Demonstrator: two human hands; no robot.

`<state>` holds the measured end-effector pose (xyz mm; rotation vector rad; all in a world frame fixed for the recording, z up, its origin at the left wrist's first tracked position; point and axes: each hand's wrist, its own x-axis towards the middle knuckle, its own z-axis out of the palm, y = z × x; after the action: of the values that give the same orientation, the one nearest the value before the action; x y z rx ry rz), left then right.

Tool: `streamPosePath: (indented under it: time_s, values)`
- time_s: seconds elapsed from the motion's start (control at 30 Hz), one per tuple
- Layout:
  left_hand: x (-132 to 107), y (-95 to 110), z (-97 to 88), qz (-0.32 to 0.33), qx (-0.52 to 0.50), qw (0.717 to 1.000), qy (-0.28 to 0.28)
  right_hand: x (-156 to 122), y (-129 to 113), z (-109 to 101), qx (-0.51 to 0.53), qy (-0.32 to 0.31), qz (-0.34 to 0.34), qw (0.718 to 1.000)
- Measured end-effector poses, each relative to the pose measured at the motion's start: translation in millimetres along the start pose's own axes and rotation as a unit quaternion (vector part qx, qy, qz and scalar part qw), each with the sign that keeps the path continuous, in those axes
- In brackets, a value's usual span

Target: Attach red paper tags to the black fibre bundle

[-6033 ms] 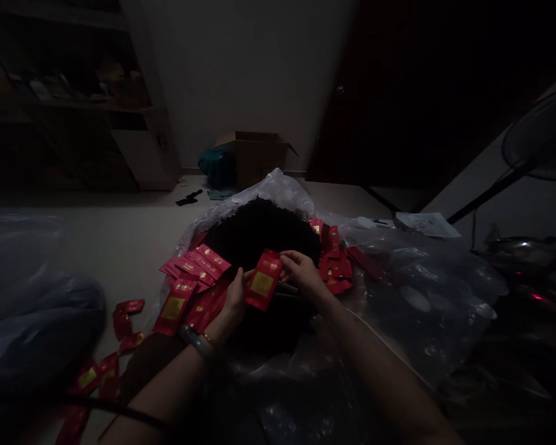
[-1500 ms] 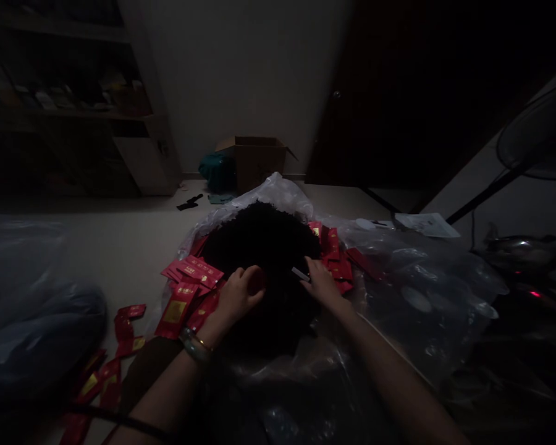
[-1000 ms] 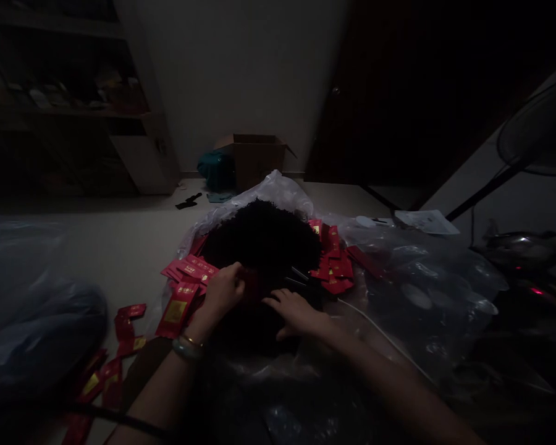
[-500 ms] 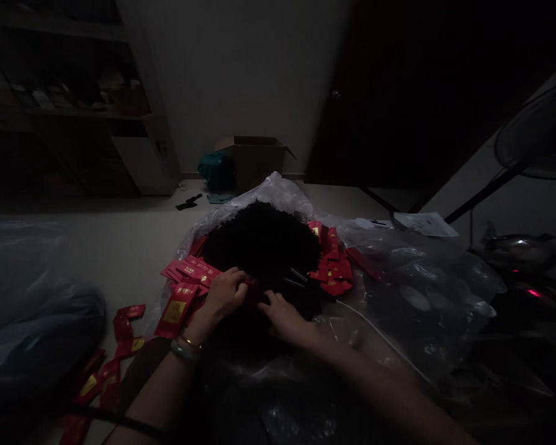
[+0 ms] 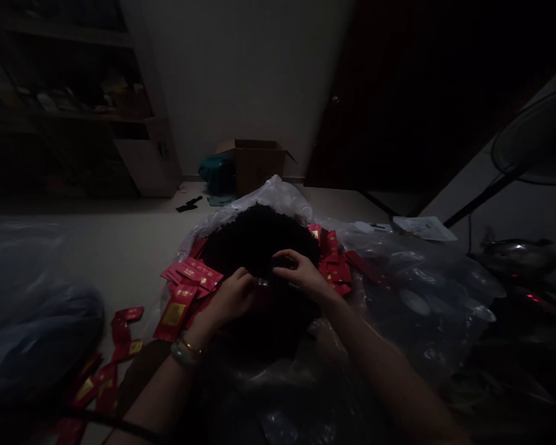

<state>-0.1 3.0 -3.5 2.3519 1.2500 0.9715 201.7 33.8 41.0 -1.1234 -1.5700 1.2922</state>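
Observation:
A heap of dark loose material (image 5: 259, 238) lies on clear plastic sheeting (image 5: 412, 290) on the floor. Red packets with gold labels (image 5: 192, 275) lie spread at its left, and more red packets (image 5: 333, 262) at its right. My left hand (image 5: 231, 298), with a bangle at the wrist, is curled at the heap's front edge and seems to grip a dim red packet (image 5: 264, 292). My right hand (image 5: 299, 272) is just right of it, fingers bent in a pinch over the heap; what they hold is too dark to make out.
Loose red packets (image 5: 120, 321) trail over the floor at lower left, beside a bluish plastic bag (image 5: 32, 321). A cardboard box (image 5: 254, 161) stands by the far wall, shelves (image 5: 74, 111) at left. A fan (image 5: 532, 142) and a metal pot (image 5: 514, 253) are at right.
Six seconds ago both hands held a red packet up. Since then they dropped to the heap; my right hand swept low across it and has now lifted back up by the left hand.

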Motion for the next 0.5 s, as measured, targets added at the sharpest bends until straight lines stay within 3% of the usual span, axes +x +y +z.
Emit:
streamPosePath:
  time_s: [0.1,0.23,0.5]
  values:
    - [-0.6,-7.3,7.4,0.020,0.002,1.000,0.016,0.1,-10.3,10.9,0.046,-0.038,0.018,0.998]
    - [-0.6,-11.0,11.6,0.018,-0.005,1.000,0.013,6.7,-9.1,15.9,-0.023,-0.077,0.017,0.997]
    - [1.5,-4.5,4.3,0.011,-0.066,0.998,0.021,15.6,-1.3,11.6,-0.125,-0.081,-0.068,0.987]
